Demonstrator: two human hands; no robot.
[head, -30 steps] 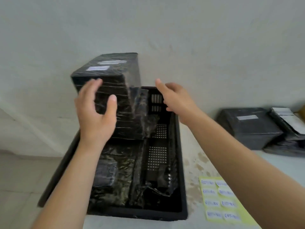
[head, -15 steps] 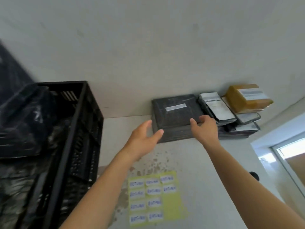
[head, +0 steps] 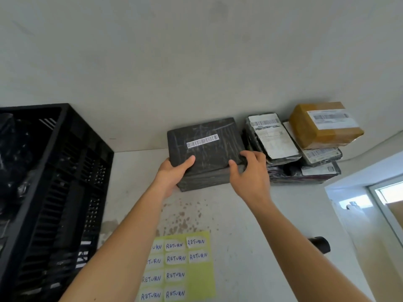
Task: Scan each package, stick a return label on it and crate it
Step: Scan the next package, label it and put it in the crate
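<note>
Both hands (head: 172, 176) (head: 250, 173) grip the black package (head: 209, 153); stacked parcels (head: 305, 144) touch its right; crate (head: 65, 171) left.

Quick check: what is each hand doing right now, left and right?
Left hand: grips the near left corner of the black package, thumb on top.
Right hand: grips the same package at its near right corner.

Glossy black plastic-wrapped package (head: 207, 147) — perforated black plastic crate (head: 72, 171) — paper label sheet (head: 200, 277)

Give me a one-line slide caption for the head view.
Both hands, left hand and right hand, grip a black barcoded package beside the black crate.
</note>
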